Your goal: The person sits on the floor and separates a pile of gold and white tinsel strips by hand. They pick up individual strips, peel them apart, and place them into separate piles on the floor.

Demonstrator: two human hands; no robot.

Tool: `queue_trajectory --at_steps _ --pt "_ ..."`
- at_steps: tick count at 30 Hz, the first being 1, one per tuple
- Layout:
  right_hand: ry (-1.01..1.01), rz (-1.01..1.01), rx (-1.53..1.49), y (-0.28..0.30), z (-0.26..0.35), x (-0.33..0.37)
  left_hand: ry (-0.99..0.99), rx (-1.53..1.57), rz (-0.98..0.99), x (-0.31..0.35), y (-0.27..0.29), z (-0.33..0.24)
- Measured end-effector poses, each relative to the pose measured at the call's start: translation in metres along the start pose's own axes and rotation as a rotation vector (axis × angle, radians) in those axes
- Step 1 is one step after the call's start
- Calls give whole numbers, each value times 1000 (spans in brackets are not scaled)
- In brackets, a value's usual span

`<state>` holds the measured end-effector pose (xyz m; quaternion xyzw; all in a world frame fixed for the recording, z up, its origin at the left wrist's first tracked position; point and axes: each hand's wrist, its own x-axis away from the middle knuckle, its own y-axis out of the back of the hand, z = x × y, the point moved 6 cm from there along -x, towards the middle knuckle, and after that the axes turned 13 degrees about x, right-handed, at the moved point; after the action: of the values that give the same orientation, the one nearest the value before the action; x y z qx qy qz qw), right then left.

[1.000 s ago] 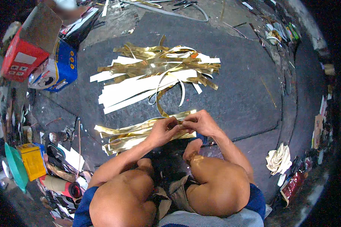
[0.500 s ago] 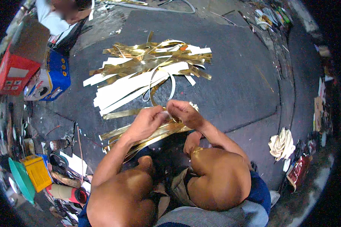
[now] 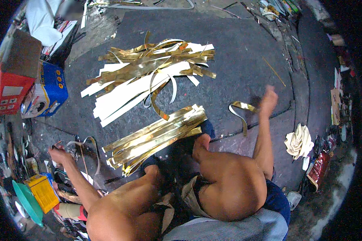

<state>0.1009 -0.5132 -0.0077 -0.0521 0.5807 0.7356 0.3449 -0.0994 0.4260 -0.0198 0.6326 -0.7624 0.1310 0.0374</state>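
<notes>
My left hand (image 3: 58, 155) is out at the far left, fingers closed on a narrow pale strip (image 3: 95, 152) that curls away to the right. Well off to the right, my right hand (image 3: 268, 100) is closed, with a curled gold strip (image 3: 245, 107) trailing from it. Between my arms, in front of my feet, lies a bundle of shiny gold strips (image 3: 157, 138). Farther away is a larger loose pile of gold and white strips (image 3: 149, 72), some crossing each other. One gold strip (image 3: 156, 105) curls from that pile toward the bundle.
A red box (image 3: 13, 90) and a blue box (image 3: 54, 88) stand at the left. Nearer are a yellow box (image 3: 42, 193) and a green lid-like disc (image 3: 27, 203). A crumpled cream cloth (image 3: 299, 141) lies at the right. Part of another person (image 3: 42, 24) shows at upper left.
My hands were together over the gold bundle; they have swung wide apart, left hand to the left and right hand to the right, each with a strip. The bundle is now uncovered.
</notes>
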Motion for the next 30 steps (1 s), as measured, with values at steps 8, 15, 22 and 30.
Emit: queue_trajectory --at_steps 8,15,22,30 --pt "732 956 -214 -69 223 161 -97 -528 912 287 -171 74" --pt "734 1019 -373 -69 226 160 4 -551 1569 407 -172 107" --pt "523 1309 -473 -12 269 165 105 -684 1505 420 -187 118" --pt "-148 1669 -924 -5 279 192 99 -654 1451 417 -199 101"
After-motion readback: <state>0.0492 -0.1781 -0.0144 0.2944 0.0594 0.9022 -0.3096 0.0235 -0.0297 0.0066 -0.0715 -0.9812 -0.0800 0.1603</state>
